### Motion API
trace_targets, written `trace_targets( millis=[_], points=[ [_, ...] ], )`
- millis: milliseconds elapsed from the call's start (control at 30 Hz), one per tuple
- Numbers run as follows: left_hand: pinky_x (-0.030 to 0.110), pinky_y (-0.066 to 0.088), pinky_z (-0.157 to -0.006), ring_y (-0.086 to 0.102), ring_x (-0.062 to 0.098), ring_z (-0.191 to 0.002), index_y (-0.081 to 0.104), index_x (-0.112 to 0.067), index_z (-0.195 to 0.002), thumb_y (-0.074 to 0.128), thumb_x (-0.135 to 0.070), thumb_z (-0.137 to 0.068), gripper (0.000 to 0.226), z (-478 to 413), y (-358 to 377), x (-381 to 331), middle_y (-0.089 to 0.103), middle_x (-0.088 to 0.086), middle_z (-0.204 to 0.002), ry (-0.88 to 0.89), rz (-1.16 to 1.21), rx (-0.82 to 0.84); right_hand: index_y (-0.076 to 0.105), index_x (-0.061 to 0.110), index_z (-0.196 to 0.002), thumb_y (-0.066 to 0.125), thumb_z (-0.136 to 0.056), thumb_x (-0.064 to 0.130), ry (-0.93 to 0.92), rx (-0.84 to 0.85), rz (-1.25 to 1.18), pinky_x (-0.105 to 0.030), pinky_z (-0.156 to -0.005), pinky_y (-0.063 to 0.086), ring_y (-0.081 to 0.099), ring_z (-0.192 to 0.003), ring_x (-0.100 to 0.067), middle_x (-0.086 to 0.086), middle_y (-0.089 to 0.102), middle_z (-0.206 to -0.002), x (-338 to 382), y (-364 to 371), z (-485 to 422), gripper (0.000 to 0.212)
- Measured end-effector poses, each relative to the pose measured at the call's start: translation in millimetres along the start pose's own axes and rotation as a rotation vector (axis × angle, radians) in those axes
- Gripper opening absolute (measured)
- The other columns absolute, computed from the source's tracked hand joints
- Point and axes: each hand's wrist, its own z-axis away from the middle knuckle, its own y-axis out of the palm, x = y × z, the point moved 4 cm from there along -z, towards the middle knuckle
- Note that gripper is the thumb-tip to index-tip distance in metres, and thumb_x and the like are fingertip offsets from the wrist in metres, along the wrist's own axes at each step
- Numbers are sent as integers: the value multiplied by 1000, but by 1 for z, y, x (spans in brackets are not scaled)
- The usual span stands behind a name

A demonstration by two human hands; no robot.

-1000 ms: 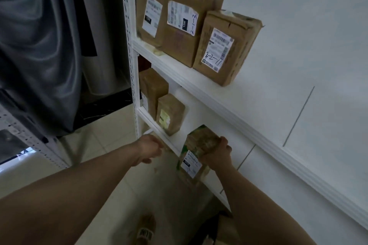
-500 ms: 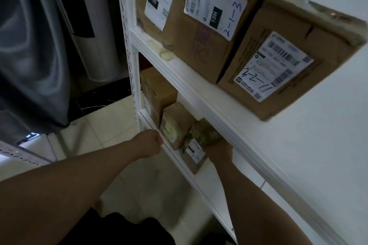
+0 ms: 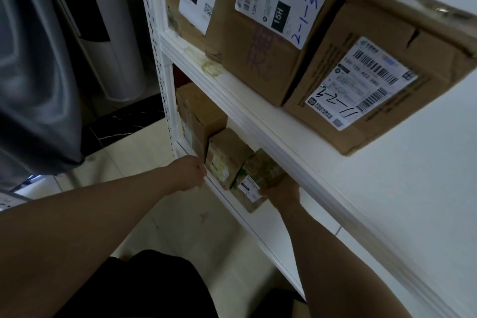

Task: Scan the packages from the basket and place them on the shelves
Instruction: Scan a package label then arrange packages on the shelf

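Right hand [image 3: 281, 192] grips the small package [image 3: 254, 175] on the lower shelf [image 3: 278, 235]; left hand [image 3: 192, 173] curls at its edge, and I can't tell whether it holds anything.

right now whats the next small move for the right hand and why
Probably loosen the fingers and draw the right hand back: the green-taped package already seems to sit on the lower shelf, beside the small brown box, label facing out.

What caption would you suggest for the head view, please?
Right hand holds a small labelled package on the lower shelf beside a cardboard box; left hand rests at the shelf's front edge.
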Motion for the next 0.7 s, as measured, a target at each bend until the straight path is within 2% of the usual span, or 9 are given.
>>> trace_targets(
  millis=[167,233,300,367,433,500,567,633,700],
  points=[
    [20,42,-57,52,16,-79,63,1,-119,61,-4,-95,24,21,15,-8,57,10,-105,10,-28,1,45,5,-142,81,-84,20,21,25,28,-30,-89,48,59,-121,-29,-15,57,-136,-8,-3,9,70],
    [21,43,-66,55,22,-96,62,1,-123,62,-6,-95,29,31,23,-12,57,13,-117,11,-45,-11,32,4,-151,79,-87,19,25,16,19,-31,-98,45,50,-132,-31,-17,46,-148,-15,-7,16,82],
    [24,44,-64,52,20,-94,62,0,-122,63,-6,-95,28,43,34,-13,56,9,-110,13,-35,-10,11,3,-158,79,-88,19,44,8,-12,-34,-110,38,37,-143,-34,-21,28,-159,-29,-12,28,99],
    [25,45,-65,51,17,-83,63,-1,-117,63,-5,-94,24,53,49,-11,54,3,-97,0,-21,10,-3,9,-160,80,-86,20,75,-11,3,-39,-108,41,37,-142,-38,-25,20,-160,-52,-15,41,112],
    [27,45,-66,50,15,-74,63,-2,-114,62,-6,-94,20,63,66,-9,52,3,-90,-8,-29,27,-2,18,-160,82,-83,14,101,-45,-19,-38,-90,47,48,-130,-40,-26,23,-155,-87,-18,56,114],
    [26,45,-63,49,14,-73,63,-1,-113,60,-7,-95,20,77,86,-8,54,6,-96,6,-61,40,5,20,-160,81,-83,11,192,-63,-83,-36,-84,50,55,-121,-39,-24,31,-149,-132,-22,79,108],
    [29,48,-67,53,19,-80,63,0,-115,58,-9,-95,22,93,110,-9,57,12,-110,31,-90,59,21,13,-157,77,-85,10,271,-75,-170,-39,-87,56,61,-105,-33,-16,48,-131,-184,-27,108,92],
    [34,49,-71,55,25,-86,63,-3,-113,57,-9,-93,21,115,137,-9,59,16,-114,61,-109,91,37,5,-148,72,-86,6,341,-85,-226,-38,-77,57,62,-83,-26,-9,55,-106,-235,-37,145,72],
    [34,48,-68,54,26,-81,62,-3,-100,58,-5,-89,13,140,167,-7,60,20,-106,81,-109,144,49,3,-139,69,-87,5,422,-109,-249,-36,-71,56,61,-81,-28,-10,57,-104,-282,-46,185,56]
  ],
)
